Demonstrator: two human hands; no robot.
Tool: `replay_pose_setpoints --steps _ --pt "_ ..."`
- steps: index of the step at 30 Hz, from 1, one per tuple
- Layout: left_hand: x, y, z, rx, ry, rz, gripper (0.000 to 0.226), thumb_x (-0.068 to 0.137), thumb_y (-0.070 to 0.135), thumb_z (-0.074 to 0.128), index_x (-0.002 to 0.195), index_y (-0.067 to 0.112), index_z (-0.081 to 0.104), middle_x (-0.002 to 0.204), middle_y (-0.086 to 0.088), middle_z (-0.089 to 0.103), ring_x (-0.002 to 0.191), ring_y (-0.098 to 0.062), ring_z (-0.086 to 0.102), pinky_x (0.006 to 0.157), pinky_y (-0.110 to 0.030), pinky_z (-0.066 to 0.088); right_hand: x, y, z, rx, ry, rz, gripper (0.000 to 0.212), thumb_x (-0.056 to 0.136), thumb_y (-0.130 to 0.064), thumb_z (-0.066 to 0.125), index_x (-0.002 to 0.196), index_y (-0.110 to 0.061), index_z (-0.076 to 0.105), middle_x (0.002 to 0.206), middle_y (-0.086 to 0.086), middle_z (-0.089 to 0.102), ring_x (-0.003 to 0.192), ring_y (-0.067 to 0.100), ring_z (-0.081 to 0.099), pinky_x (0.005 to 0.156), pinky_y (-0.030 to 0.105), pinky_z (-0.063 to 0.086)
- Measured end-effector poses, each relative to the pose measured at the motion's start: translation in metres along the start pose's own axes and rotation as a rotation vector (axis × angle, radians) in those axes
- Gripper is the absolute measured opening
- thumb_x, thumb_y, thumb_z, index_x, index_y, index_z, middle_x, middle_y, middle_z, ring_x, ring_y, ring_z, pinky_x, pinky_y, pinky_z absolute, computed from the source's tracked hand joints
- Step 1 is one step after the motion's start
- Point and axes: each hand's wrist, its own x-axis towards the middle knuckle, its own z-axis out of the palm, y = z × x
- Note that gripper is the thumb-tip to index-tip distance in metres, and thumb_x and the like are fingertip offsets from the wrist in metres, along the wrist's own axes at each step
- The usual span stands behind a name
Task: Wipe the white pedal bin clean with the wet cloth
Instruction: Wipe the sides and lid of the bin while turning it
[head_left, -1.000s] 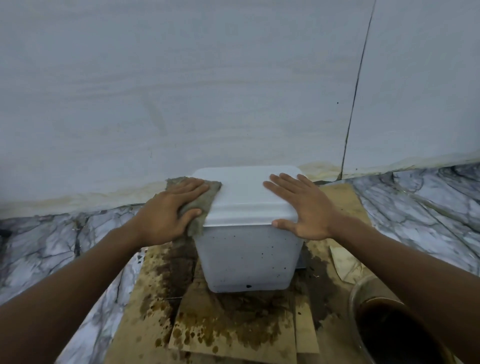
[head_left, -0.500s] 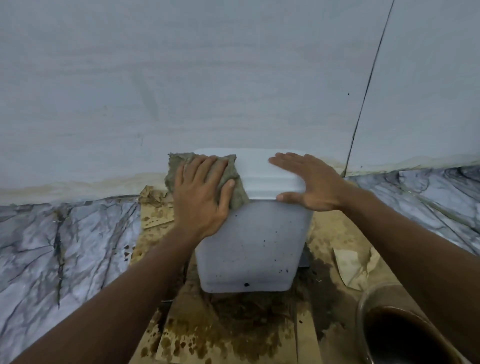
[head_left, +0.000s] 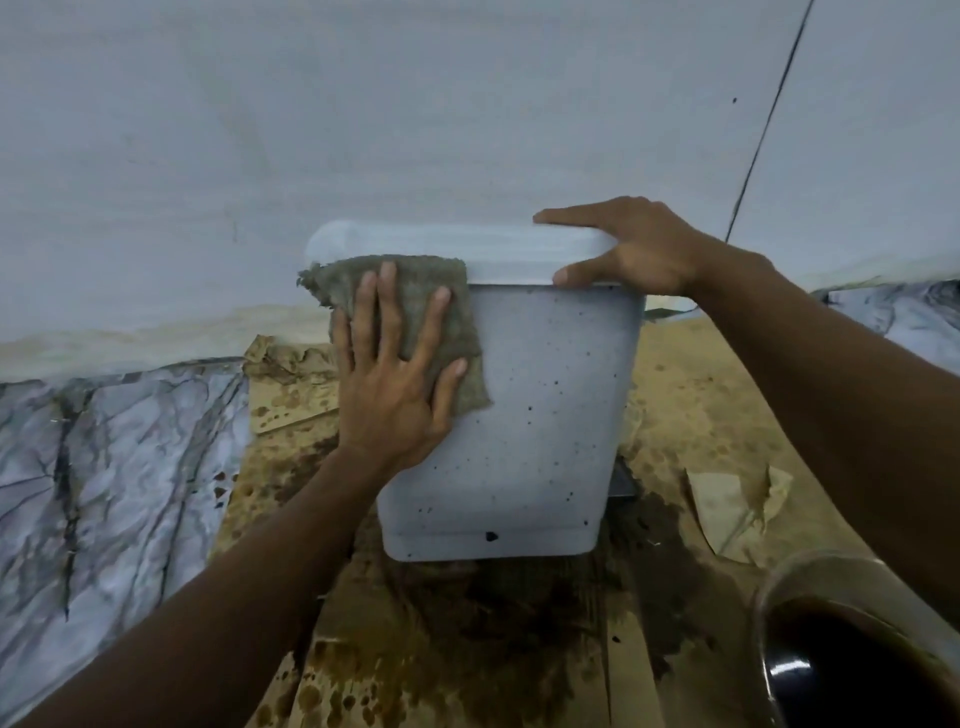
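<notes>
Two hands on the white pedal bin (head_left: 545, 405), which stands on stained wet cardboard (head_left: 467, 623) against the wall. Step in hand, by my read: wiping the bin's front face, upper left, just under the lid (head_left: 467, 249).

Left hand (head_left: 392, 395): flat, fingers straight and spread, pressing the wet cloth (head_left: 413, 301) onto the front wall, with the cloth's top edge over the lid rim. No grip, palm pressure only.

Right hand (head_left: 634, 249): laid over the lid's right end, fingers straight across the top, thumb on the front rim, steadying and holding nothing.

Dark specks cover the front. Next move likely needs firm strokes down and across, with the bin braced against sliding.
</notes>
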Motion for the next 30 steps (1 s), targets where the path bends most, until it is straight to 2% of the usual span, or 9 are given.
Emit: replay_pose_setpoints --steps 6,10,14,16,18,20,24,27,30 --pt "-0.022 0.024 0.012 -0.021 -0.071 -0.111 0.076 0.098 0.046 0.048 0.16 0.016 0.014 0.165 -0.023 0.006 0.154 -0.037 -0.001 0.12 -0.064 0.007 0.0 0.0 0.003 0.035 0.045 0.004 0.08 0.064 -0.07 0.059 0.14 -0.048 0.048 0.153 -0.01 0.046 0.138 0.021 0.042 0.11 0.04 0.032" --pt "-0.001 0.07 0.021 -0.016 -0.116 -0.116 0.074 0.1 0.048 0.043 0.16 0.017 0.012 0.164 -0.017 -0.004 0.153 -0.035 -0.005 0.121 -0.062 -0.001 -0.003 -0.002 0.003 0.041 0.062 0.011 0.08 0.063 -0.069 0.059 0.14 -0.049 0.049 0.152 -0.012 0.046 0.139 0.019 0.042 0.113 0.041 0.032" --pt "0.01 0.117 0.029 -0.03 -0.205 0.103 0.069 0.103 0.047 0.039 0.161 0.019 0.012 0.166 -0.016 -0.004 0.154 -0.031 -0.011 0.122 -0.056 -0.009 -0.006 -0.003 0.002 0.045 0.062 0.0 0.079 0.064 -0.068 0.062 0.139 -0.049 0.05 0.151 -0.012 0.049 0.138 0.019 0.043 0.114 0.042 0.032" --pt "0.009 0.12 0.027 -0.038 -0.235 0.254 0.067 0.104 0.045 0.04 0.161 0.02 0.015 0.167 -0.014 0.001 0.155 -0.028 -0.008 0.123 -0.052 -0.008 -0.009 0.0 0.001 0.059 0.065 -0.015 0.077 0.067 -0.066 0.067 0.14 -0.046 0.051 0.151 -0.011 0.049 0.139 0.019 0.043 0.114 0.04 0.032" --pt "0.003 0.103 0.025 -0.061 -0.232 0.308 0.065 0.103 0.044 0.043 0.16 0.021 0.02 0.168 -0.012 0.004 0.156 -0.027 -0.002 0.124 -0.05 -0.006 -0.013 0.0 0.003 0.063 0.078 -0.039 0.081 0.066 -0.072 0.065 0.14 -0.044 0.052 0.149 -0.012 0.051 0.138 0.016 0.044 0.114 0.039 0.032" --pt "-0.011 0.073 0.022 -0.061 -0.196 0.256 0.068 0.101 0.046 0.048 0.159 0.022 0.024 0.167 -0.012 0.008 0.156 -0.026 0.001 0.124 -0.05 -0.005 -0.016 0.0 0.006 0.068 0.114 -0.052 0.088 0.06 -0.08 0.056 0.139 -0.043 0.053 0.147 -0.014 0.053 0.137 0.013 0.046 0.114 0.037 0.033" --pt "-0.034 0.016 0.017 0.046 -0.111 0.003 0.074 0.097 0.051 0.047 0.159 0.019 0.022 0.166 -0.017 0.009 0.155 -0.032 0.002 0.123 -0.056 0.005 -0.012 -0.005 0.01 0.048 0.141 -0.035 0.088 0.058 -0.078 0.056 0.138 -0.043 0.054 0.147 -0.014 0.053 0.136 0.013 0.047 0.114 0.035 0.033" --pt "-0.017 0.032 0.019 0.036 -0.111 -0.17 0.075 0.099 0.05 0.041 0.16 0.014 0.017 0.166 -0.023 0.008 0.154 -0.036 -0.001 0.121 -0.063 0.007 -0.009 -0.007 0.009 0.045 0.148 -0.004 0.081 0.061 -0.072 0.059 0.136 -0.044 0.055 0.146 -0.014 0.054 0.134 0.015 0.048 0.113 0.036 0.034" --pt "0.004 0.075 0.029 -0.006 -0.135 -0.162 0.075 0.1 0.052 0.037 0.16 0.011 0.015 0.166 -0.022 0.003 0.153 -0.034 -0.007 0.122 -0.062 0.0 -0.01 -0.006 0.008 0.044 0.153 0.015 0.074 0.062 -0.067 0.059 0.133 -0.045 0.057 0.142 -0.014 0.057 0.13 0.016 0.051 0.109 0.038 0.037"
